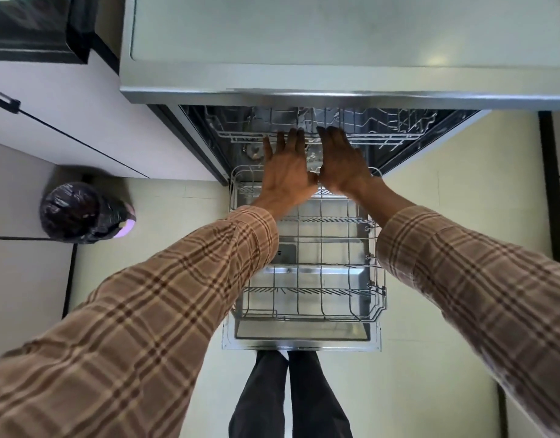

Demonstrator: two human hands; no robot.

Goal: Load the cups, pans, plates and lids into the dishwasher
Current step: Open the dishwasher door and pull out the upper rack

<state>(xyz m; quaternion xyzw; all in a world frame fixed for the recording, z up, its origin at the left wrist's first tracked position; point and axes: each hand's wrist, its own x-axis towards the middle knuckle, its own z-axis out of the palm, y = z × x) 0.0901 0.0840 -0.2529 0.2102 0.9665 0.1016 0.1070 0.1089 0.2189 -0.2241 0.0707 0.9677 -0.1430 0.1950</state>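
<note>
Am reaching left hand [286, 173] flat, fingers straight, nothing held, toward upper rack [240, 134] front edge just beyond fingertips. Right hand [343, 162] alongside, thumbs touching, equally flat and empty. Lower rack [378, 279] sitting pulled out beneath wrists, bare for loading. No cups, pans, plates, lids showing.

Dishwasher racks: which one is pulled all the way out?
The lower rack, sitting out over the open door; the upper rack stays mostly inside.
</note>
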